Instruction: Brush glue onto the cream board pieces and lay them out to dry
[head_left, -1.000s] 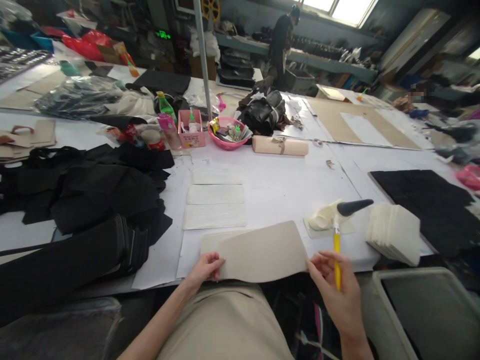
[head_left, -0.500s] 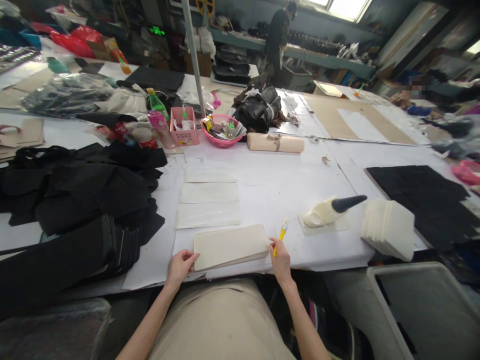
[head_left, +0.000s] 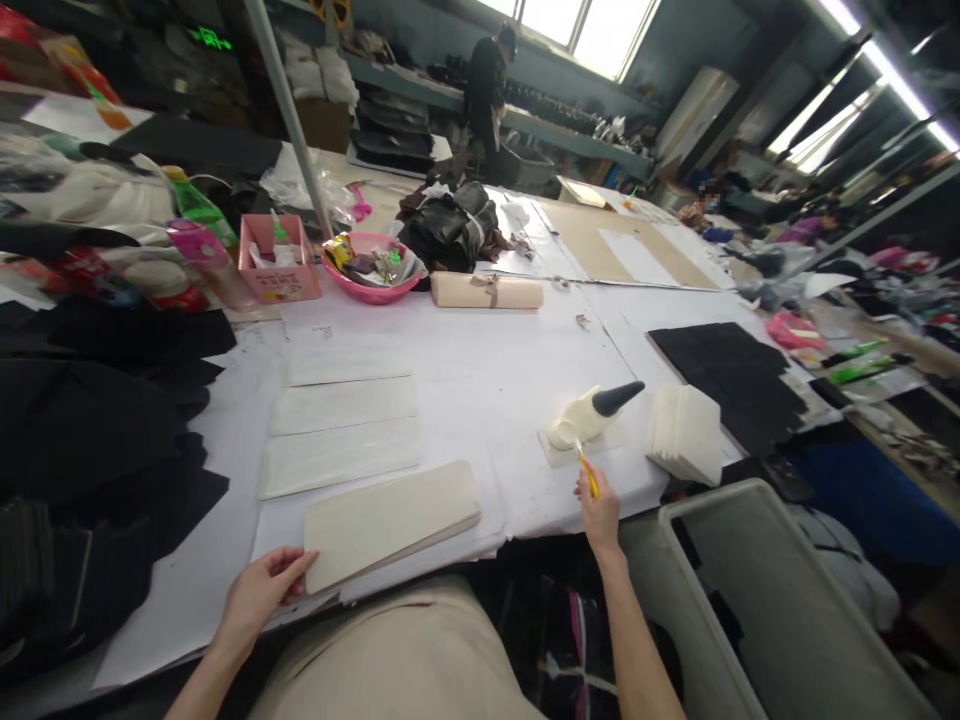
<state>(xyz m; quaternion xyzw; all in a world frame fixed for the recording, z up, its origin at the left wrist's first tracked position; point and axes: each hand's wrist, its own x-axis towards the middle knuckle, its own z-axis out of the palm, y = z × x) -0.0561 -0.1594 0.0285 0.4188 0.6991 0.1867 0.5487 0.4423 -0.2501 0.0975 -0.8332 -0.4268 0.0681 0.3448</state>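
My left hand (head_left: 271, 585) pinches the lower left corner of a stack of cream rectangular pieces (head_left: 390, 520) at the table's front edge. In my right hand (head_left: 600, 510) is a yellow-handled brush (head_left: 589, 474), its tip at the round opening of a cream glue container (head_left: 577, 422) with a dark pointed end. That container lies on a small pale sheet. Behind the stack, several pale strips (head_left: 341, 455) lie flat in a column on the white table covering. A pile of cream blocks (head_left: 686, 432) stands right of the container.
Black pieces (head_left: 90, 420) are heaped at the left. Behind are a pink box (head_left: 279, 262), a pink basket (head_left: 373, 270) and a beige roll (head_left: 487, 292). Black sheets (head_left: 727, 380) lie at the right, a grey bin (head_left: 795, 610) below. A person (head_left: 486, 95) stands far back.
My right hand has left the stack's right end and moved right with the brush, to the glue container. My left hand is still at the stack. The view has turned right.
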